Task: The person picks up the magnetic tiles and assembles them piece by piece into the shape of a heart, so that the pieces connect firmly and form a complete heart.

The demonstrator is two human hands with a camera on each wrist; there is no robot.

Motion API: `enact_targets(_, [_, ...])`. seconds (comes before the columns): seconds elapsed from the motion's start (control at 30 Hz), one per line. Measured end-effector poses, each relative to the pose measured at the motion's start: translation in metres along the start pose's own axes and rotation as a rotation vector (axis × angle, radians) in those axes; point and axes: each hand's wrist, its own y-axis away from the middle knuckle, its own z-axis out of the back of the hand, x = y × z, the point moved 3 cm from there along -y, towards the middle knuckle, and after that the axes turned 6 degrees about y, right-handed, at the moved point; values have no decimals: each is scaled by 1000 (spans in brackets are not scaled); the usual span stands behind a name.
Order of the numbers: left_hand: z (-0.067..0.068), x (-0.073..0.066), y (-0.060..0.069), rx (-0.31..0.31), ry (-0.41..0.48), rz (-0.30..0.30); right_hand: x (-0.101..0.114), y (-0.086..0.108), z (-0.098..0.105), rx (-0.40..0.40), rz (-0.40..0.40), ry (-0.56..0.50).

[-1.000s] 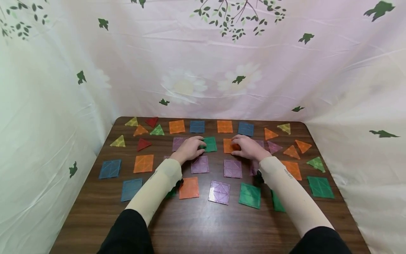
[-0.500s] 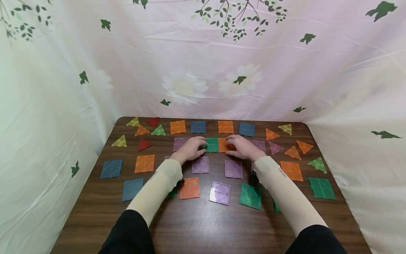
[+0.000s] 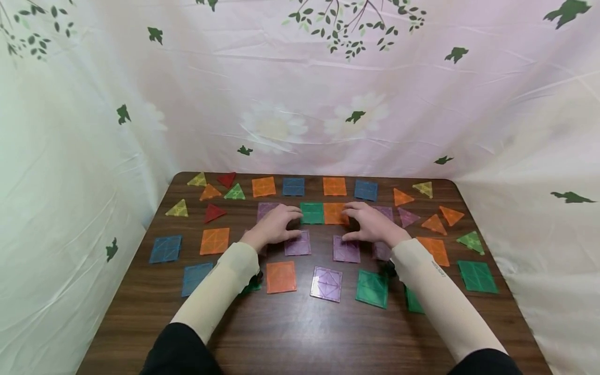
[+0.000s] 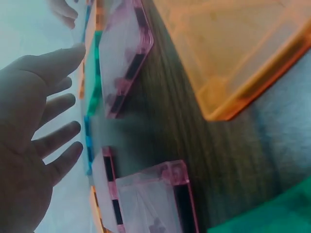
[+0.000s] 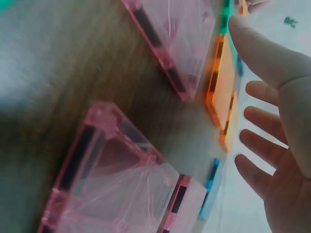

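Head view, and there it is: green square (image 3: 312, 213) and orange square (image 3: 335, 213) now sit edge to edge on the desk (image 3: 304, 338), where a second ago there was a gap between them! Take that pair as the middle of the clock, twelve at the far side. Left hand (image 3: 273, 226), between eight and nine o'clock, has loosened, its fingers apart, thumb dropped back over the purple square (image 3: 297, 246) at half past seven. Right hand (image 3: 373, 224), past three, has slid outward since half a second ago, fingers and thumb spread too, thumb over the second purple square (image 3: 346, 252) at five. Its fingertips overlap the orange one's three o'clock edge; whether they touch, I can't tell. Nothing pinched in either hand, and both wrist views show the fingers fanned apart. Round the dial, no change: blue square (image 3: 293, 186) at ten, far orange square (image 3: 335, 186) near one, second blue square (image 3: 366, 190) at two, shiny purple square (image 3: 326, 284) at six, red-orange square (image 3: 281, 277) at seven.
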Motion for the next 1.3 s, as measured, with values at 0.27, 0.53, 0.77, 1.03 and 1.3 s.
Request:
enact_targets(0.27, [-7,-18,22,80,-34,-15,26,29,-8,52,93,31])
enact_targets(0.53, [-13,-22,25,82,-83,-52,34,26,-19,44,143,108])
enact_targets(0.77, [-16,-23,24,65,-71,-68,29,17,-20,-60,169,79])
enact_targets(1.03, [-21,-27,17,48,-77,-93,16,5,-15,-80,103,84])
enact_targets(1.3, [-28,-31,10,26,-115,-88,15,-2,-22,49,2,20])
